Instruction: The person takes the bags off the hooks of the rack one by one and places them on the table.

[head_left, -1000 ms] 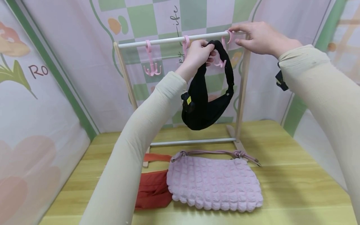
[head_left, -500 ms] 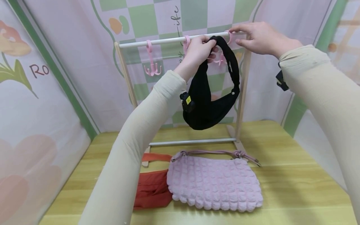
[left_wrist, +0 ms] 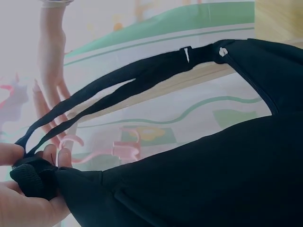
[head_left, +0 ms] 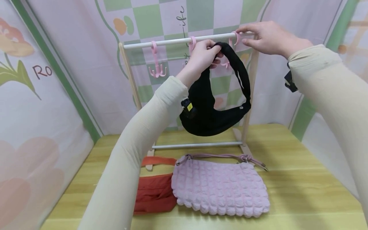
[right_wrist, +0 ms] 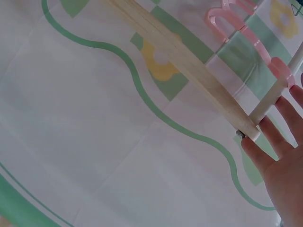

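Observation:
My left hand [head_left: 202, 60] grips the strap of a black shoulder bag [head_left: 214, 123], which hangs below it with the strap loop spread to the right. In the left wrist view, fingers and thumb pinch the bunched black strap [left_wrist: 35, 175]. My right hand [head_left: 271, 38] is at the right end of the rack's white top rail [head_left: 172, 41]. Its fairly straight fingers rest along the rail and right post, beside a pink hook [right_wrist: 258, 45], as the right wrist view shows. Part of that hook lies behind the bag strap in the head view.
Two more pink hooks hang on the rail, the left one [head_left: 157, 68] in full view. A pink quilted bag [head_left: 219, 188] lies on the wooden table [head_left: 302, 191] before the rack. A red-orange bag [head_left: 156, 193] lies beside it, partly hidden by my left sleeve.
The black bag's strap loop and right end have swung to the right, widening the loop. My left hand has stayed nearly in place, and my right hand keeps to the rail end.

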`<state>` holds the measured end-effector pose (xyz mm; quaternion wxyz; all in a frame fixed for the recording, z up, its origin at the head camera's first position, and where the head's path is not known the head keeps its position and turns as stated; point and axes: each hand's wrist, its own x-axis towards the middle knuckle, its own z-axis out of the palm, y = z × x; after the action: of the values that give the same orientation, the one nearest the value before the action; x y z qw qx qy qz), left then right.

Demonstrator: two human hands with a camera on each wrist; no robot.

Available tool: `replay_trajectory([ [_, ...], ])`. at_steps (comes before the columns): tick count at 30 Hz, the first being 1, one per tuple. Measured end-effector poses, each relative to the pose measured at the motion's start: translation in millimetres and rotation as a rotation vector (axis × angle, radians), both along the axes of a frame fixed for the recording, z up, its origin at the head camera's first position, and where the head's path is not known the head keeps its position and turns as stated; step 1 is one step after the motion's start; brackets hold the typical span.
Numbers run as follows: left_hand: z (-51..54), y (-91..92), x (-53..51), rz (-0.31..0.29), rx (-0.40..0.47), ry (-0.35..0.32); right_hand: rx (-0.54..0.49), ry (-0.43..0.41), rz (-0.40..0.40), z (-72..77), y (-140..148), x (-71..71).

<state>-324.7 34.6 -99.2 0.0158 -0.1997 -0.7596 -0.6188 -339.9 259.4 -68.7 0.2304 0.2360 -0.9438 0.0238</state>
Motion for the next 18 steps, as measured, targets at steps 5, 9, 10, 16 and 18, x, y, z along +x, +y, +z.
replay_trajectory([
  [5, -2.1, -1.2, 1.4, -0.007, 0.001, 0.007, 0.007, 0.012, 0.001, 1.4, 1, 0.3],
  [9, -3.9, -2.6, 2.7, -0.011, -0.006, 0.015, 0.010, 0.014, 0.002, 2.7, 1, 1.4],
  [10, -4.5, -2.9, 2.9, -0.013, -0.008, 0.018, 0.008, 0.013, -0.002, 2.8, 1, 2.3],
  [16, -9.0, -5.3, 3.3, -0.034, -0.014, 0.029, 0.013, 0.016, -0.009, 3.9, 2, 3.0],
  [18, -10.9, -6.6, 3.4, -0.039, -0.015, 0.029, 0.015, 0.029, -0.005, 4.9, 1, 3.3],
])
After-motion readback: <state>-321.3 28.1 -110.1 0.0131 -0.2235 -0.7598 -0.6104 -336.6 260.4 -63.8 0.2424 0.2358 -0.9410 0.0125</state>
